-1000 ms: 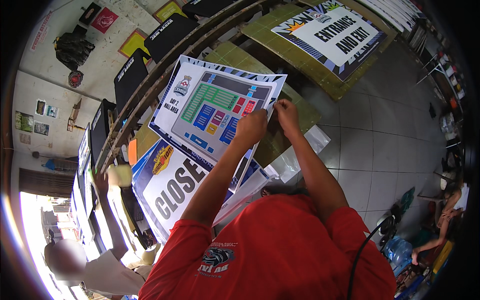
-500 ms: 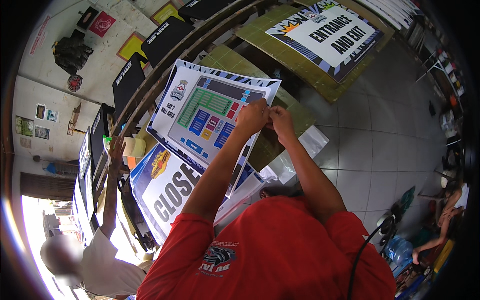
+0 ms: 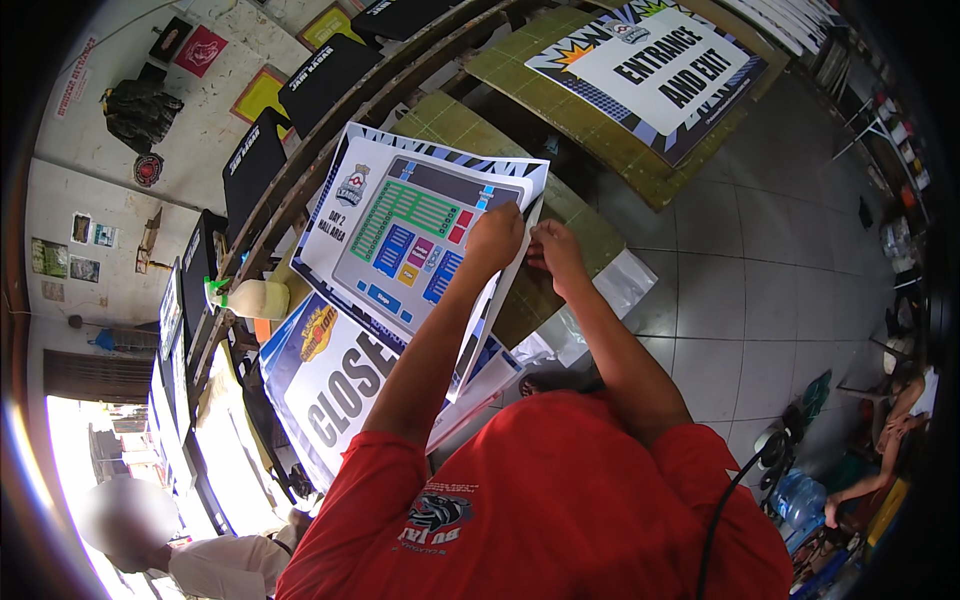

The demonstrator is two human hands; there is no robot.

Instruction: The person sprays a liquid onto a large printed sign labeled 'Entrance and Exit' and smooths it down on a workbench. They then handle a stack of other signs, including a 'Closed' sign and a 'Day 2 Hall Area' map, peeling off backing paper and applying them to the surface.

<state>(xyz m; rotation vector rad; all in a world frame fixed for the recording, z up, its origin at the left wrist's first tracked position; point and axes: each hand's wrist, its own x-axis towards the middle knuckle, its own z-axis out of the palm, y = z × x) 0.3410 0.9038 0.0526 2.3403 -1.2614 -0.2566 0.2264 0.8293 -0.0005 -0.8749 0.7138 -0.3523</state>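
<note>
My left hand (image 3: 492, 238) is closed on the right side of a printed map poster (image 3: 390, 275), a white sheet with a blue patterned border and green, blue and red blocks. My right hand (image 3: 550, 248), just to its right, has fingers pinched at the poster's lifted right edge. The poster lies over more large printed signs (image 3: 315, 410) and an olive board (image 3: 425, 118). What lies under my fingers is partly hidden.
A second board (image 3: 490, 75) bears a sign (image 3: 640, 75) at upper right. A wooden rack (image 3: 320, 150) holds black panels (image 3: 310, 80); a bottle (image 3: 258, 296) stands near it. Co-workers are at lower left (image 3: 220, 560) and far right (image 3: 885, 445). A water jug (image 3: 800, 500) is lower right.
The poster and both my hands have shifted slightly left. The left co-worker's raised arm has dropped out of sight, leaving the bottle in plain view beside the rack.
</note>
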